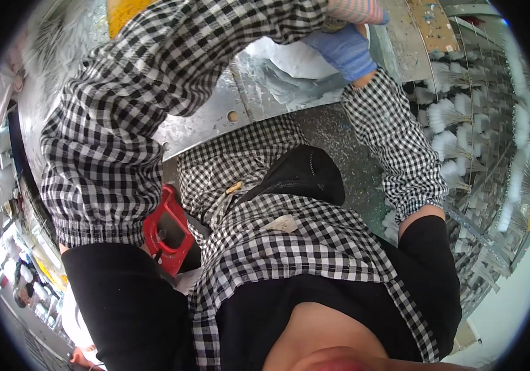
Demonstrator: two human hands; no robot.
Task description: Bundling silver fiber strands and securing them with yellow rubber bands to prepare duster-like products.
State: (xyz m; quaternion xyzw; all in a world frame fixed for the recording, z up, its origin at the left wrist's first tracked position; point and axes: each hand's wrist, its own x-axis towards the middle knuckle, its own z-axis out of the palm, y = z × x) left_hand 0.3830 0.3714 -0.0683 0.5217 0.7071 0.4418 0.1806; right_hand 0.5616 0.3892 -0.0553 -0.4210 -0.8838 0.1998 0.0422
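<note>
White and softly rounded, with bluish-grey shading and a pale, filmy surface spread around its lower side, the bulky white mass (293, 59) lies near the far end of the grey metal worktop (206, 127), partly covered by a checked sleeve; its material is hard to make out. Just beside its right side is the right hand (343, 52), in a blue glove, and above that, close to the upper edge of the view, the left hand (359, 10) in a pink-striped glove. Fingers are hidden or cut off, so I cannot tell whether either grip is wide, narrow or closed on something. Black-and-white checked sleeves (107, 154) cover both forearms. A small round hole (233, 116) shows in the worktop's metal, and a yellow piece (128, 15) stands out beyond the left sleeve. Nearer the body, a black cloth item (311, 176) lies over the checked apron (296, 241), with a red frame (167, 232) at its left. Pale specks dot the floor (359, 145); farther right, white tufts (453, 120) fill a rack.
</note>
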